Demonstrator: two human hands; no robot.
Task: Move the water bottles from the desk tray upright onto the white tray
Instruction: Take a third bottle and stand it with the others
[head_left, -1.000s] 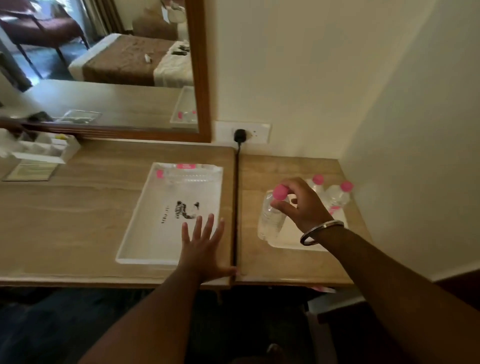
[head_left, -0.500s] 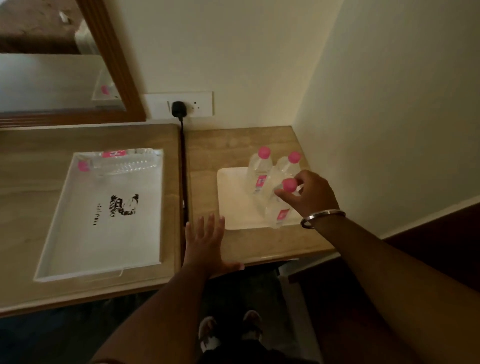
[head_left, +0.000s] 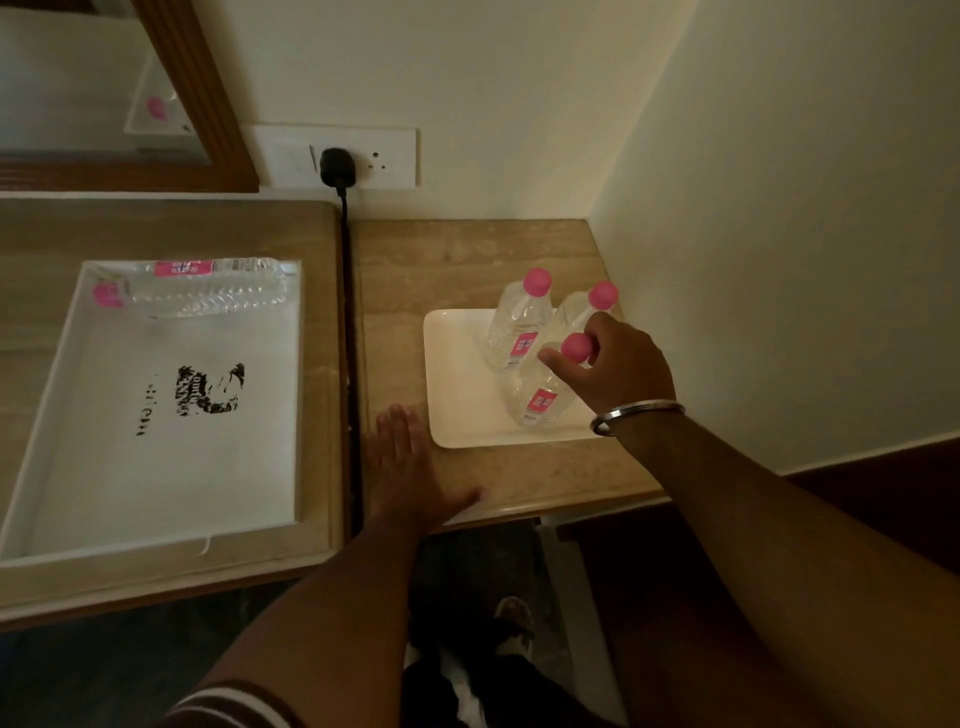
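Right hand (head_left: 613, 364) pinches the pink cap of a bottle (head_left: 540, 395) that a second ago hung over the table edge and now stands upright on the small white tray (head_left: 457, 395), beside two others. Left hand (head_left: 408, 467) lies spread flat on the table (head_left: 467, 249). One bottle (head_left: 208, 283) remains lying in the large tray (head_left: 57, 374), probably next.

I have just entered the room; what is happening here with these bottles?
A person is moving water bottles between trays. The right hand grips the pink cap of the nearest bottle, upright on the small white tray beside two others. The left hand rests flat on the desk. One bottle lies in the larger tray.
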